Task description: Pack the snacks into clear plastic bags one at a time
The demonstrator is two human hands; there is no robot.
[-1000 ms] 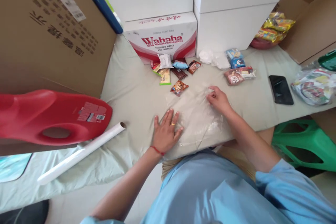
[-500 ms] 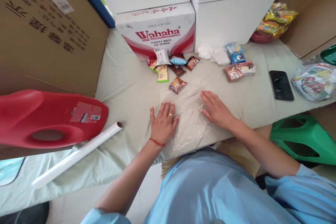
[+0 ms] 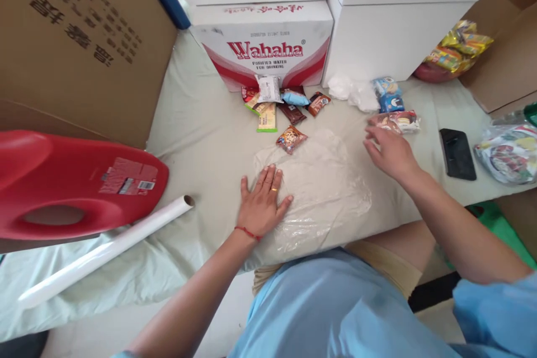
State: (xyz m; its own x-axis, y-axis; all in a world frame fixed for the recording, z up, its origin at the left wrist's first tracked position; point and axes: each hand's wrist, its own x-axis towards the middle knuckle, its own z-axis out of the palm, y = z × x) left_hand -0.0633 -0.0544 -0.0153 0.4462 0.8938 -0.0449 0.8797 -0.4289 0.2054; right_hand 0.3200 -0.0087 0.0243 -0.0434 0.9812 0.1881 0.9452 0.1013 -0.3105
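Observation:
A clear sheet of plastic film lies spread on the cloth-covered table. My left hand rests flat on its left side, fingers stretched out. Beyond the film's right side, my right hand hovers near a red-brown snack packet, partly covering it; its fingers are apart and I see nothing in them. Just past the film's far edge sits a small brown snack packet. Several other small wrapped snacks, among them a yellow-green packet and a white packet, are heaped behind it.
A Wahaha carton stands at the back. On the left are a red plastic jug, a white roll and a big cardboard box. Blue packets, a black phone and a filled clear bag lie on the right.
My right hand has lifted off the film and moved right and away from me to the red-brown packet. The left hand stays flat on the film. The view has shifted slightly.

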